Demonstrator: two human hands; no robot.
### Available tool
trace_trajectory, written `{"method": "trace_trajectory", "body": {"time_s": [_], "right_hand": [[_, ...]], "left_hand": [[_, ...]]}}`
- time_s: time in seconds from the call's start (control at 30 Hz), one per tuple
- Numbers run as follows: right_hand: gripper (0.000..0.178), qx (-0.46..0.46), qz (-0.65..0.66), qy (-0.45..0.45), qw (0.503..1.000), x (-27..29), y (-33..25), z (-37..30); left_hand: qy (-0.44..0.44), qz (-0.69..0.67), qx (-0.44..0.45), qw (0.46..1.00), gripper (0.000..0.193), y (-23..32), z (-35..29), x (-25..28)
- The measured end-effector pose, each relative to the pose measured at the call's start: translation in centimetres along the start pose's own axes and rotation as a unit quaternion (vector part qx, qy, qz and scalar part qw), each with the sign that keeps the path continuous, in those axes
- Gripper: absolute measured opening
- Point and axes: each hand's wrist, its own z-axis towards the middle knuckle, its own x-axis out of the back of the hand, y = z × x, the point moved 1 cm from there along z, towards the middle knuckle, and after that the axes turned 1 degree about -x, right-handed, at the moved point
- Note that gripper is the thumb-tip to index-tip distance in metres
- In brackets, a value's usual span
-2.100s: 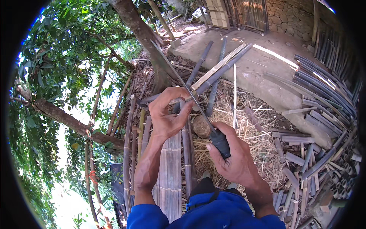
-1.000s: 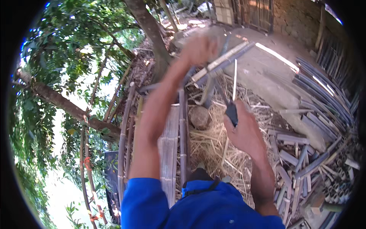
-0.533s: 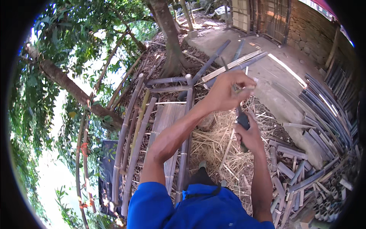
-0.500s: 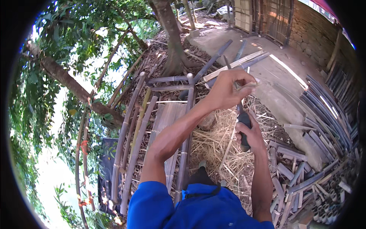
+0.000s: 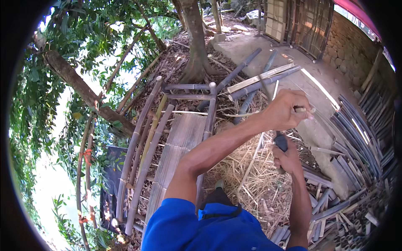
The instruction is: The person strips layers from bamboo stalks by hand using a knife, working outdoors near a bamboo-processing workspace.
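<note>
My left hand (image 5: 285, 112) reaches forward and is closed around a thin pale bamboo strip (image 5: 305, 110), whose end sticks out past my fingers. Just below it, my right hand (image 5: 287, 159) grips the dark handle of a knife (image 5: 280, 142). The blade runs up behind my left hand and is mostly hidden. Both hands are over a heap of straw-coloured bamboo shavings (image 5: 251, 184). My blue sleeves fill the bottom of the view.
A slatted bamboo bench (image 5: 180, 138) stands to the left of my arms, with a tree trunk (image 5: 194, 50) beyond it. Long bamboo poles (image 5: 259, 79) lie across a concrete slab (image 5: 268, 50). Split bamboo pieces (image 5: 360, 138) are stacked on the right, below a stone wall (image 5: 347, 37).
My left arm swung high up, then came back down to just above my right hand with the strip. The right hand with the knife stayed low and shifted slightly right.
</note>
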Motion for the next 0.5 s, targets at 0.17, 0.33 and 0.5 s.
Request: {"method": "trace_trajectory", "body": {"time_s": [0.17,0.33,0.5], "right_hand": [[0.057,0.086,-0.152,0.063,0.983,0.1,5.7,4.7],[0.049,0.188,-0.414,0.205,0.867,0.0,3.7,8.1],[0.051,-0.104,0.040,-0.043,0.993,-2.1,4.9,10.0]], "left_hand": [[0.017,-0.020,-0.010,1.000,0.007,0.0,0.8,-0.5],[0.114,0.030,-0.016,0.993,0.006,-1.7,1.3,-0.5],[0.120,0.070,0.017,0.990,0.017,-1.9,1.5,2.2]]}}
